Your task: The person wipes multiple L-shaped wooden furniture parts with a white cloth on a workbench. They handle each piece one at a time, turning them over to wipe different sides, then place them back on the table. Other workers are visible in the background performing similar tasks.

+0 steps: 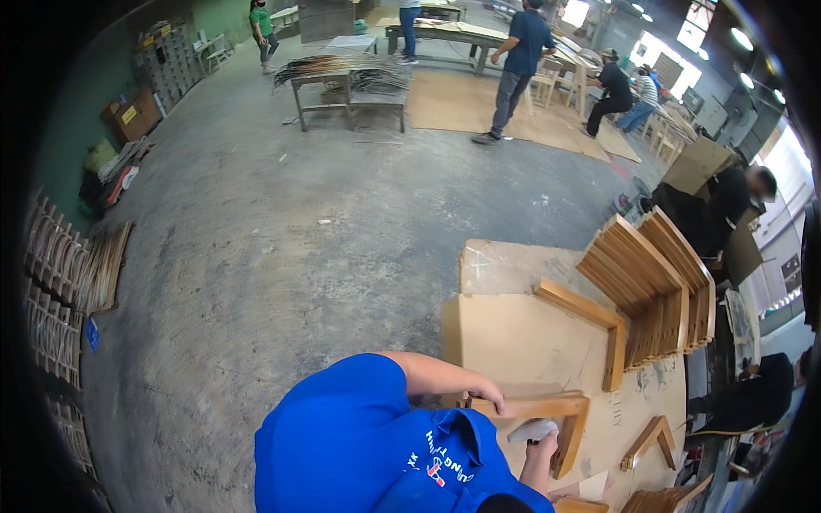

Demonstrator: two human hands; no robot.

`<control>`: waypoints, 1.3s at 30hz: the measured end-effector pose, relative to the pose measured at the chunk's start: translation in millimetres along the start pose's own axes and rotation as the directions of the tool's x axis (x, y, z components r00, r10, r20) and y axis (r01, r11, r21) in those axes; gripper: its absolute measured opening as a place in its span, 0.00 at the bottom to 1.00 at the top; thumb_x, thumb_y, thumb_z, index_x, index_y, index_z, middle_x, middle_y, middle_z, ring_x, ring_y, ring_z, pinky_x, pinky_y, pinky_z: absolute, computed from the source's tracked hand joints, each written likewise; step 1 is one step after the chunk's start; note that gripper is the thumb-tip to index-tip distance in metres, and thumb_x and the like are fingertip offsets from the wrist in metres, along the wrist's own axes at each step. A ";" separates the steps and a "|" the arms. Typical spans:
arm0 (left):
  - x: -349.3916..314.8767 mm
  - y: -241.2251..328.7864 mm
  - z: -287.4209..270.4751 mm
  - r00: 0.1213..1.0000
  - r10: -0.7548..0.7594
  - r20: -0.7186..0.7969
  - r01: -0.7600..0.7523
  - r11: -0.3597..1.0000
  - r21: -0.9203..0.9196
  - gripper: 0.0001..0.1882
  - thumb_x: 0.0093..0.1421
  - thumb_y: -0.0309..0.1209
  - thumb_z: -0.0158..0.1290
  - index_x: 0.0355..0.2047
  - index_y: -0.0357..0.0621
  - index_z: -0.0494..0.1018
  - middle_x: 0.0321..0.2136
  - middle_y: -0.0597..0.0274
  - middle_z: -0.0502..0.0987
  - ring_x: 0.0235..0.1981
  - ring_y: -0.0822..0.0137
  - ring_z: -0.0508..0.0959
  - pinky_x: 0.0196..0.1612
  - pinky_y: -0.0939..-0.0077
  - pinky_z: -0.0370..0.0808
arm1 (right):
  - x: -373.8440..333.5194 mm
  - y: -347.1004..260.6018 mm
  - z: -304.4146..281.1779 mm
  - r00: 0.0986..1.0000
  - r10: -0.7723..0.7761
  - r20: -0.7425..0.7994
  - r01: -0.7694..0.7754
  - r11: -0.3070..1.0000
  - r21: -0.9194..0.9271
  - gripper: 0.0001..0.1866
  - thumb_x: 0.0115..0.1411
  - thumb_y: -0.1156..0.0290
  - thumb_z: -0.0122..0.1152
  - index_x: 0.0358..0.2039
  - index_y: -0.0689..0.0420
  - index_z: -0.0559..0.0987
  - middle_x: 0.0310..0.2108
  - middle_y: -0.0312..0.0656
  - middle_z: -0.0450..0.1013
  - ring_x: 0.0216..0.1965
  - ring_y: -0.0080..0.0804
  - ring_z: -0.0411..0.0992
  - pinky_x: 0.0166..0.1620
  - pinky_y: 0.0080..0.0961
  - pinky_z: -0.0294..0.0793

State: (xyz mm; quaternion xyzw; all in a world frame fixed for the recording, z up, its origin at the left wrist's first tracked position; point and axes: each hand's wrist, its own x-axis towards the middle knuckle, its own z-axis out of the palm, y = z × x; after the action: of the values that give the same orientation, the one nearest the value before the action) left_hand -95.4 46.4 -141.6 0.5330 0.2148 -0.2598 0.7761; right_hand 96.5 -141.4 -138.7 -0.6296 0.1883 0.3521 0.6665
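An L-shaped wooden frame piece (547, 405) lies at the near edge of the cardboard-covered table (564, 350). My left hand (487, 397) is closed around the end of its long arm. Inside the corner of the piece, my right hand (544, 443) grips a pale grey-white pad (532, 430), perhaps a cloth; its exact kind is unclear. The pad is close against the wood. A similar angled wooden piece (599, 321) lies flat farther back, and a smaller one (654, 443) rests to the right.
Stacked angled wooden pieces (646, 286) stand at the table's back right. More wooden parts (667, 498) lie at the near right. People work beyond the table on the right, and a person in dark blue (522, 51) stands far back. A metal stand (346, 85) carries thin rods.
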 end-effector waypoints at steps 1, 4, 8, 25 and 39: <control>3.9 -1.3 -8.1 0.996 -0.076 0.044 0.079 0.993 -0.088 0.34 0.51 0.38 0.61 0.56 0.41 0.64 0.48 0.51 0.73 0.41 0.59 0.78 0.44 0.64 0.75 | 3.8 2.4 -15.2 0.998 -0.016 0.067 0.016 1.000 0.003 0.24 0.70 0.56 0.39 0.59 0.57 0.63 0.56 0.48 0.66 0.54 0.48 0.68 0.52 0.51 0.71; 12.3 -9.8 -27.3 0.991 -0.127 0.050 0.134 0.975 -0.180 0.27 0.56 0.39 0.58 0.53 0.42 0.65 0.42 0.53 0.76 0.32 0.60 0.81 0.38 0.62 0.78 | -1.6 14.6 -65.8 0.999 -0.016 0.040 0.018 0.998 -0.057 0.23 0.70 0.57 0.38 0.59 0.58 0.63 0.55 0.47 0.67 0.53 0.48 0.69 0.51 0.49 0.72; 30.0 -8.6 -50.3 0.994 -0.109 0.013 0.110 0.989 -0.101 0.26 0.54 0.39 0.59 0.51 0.43 0.68 0.42 0.55 0.77 0.38 0.61 0.79 0.42 0.60 0.77 | -35.8 50.4 -140.5 0.995 0.002 -0.104 0.000 1.000 0.017 0.23 0.70 0.58 0.38 0.60 0.58 0.62 0.54 0.48 0.67 0.52 0.48 0.70 0.50 0.47 0.74; 97.7 14.2 -25.9 0.847 0.201 -0.492 0.326 0.534 0.780 0.41 0.43 0.41 0.65 0.56 0.39 0.63 0.51 0.44 0.69 0.54 0.50 0.69 0.55 0.61 0.69 | -80.0 169.1 -326.0 0.912 -0.359 -0.198 0.173 0.776 -0.606 0.25 0.68 0.59 0.39 0.51 0.69 0.71 0.49 0.58 0.71 0.51 0.52 0.70 0.51 0.41 0.70; 9.3 -58.8 21.4 0.773 0.443 -0.455 0.135 0.585 0.799 0.34 0.44 0.35 0.63 0.49 0.33 0.66 0.49 0.44 0.69 0.53 0.48 0.68 0.55 0.62 0.68 | -133.9 150.5 -336.4 0.897 -0.333 -0.290 0.082 0.771 -0.631 0.22 0.68 0.61 0.42 0.48 0.67 0.74 0.43 0.55 0.75 0.45 0.45 0.74 0.49 0.36 0.71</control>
State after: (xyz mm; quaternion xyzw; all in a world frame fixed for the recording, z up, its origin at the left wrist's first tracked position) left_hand -124.3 7.2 -182.0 0.8921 0.2644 -0.0666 0.3603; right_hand -36.4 -505.6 -197.9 -0.8825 0.1210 0.1850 0.4152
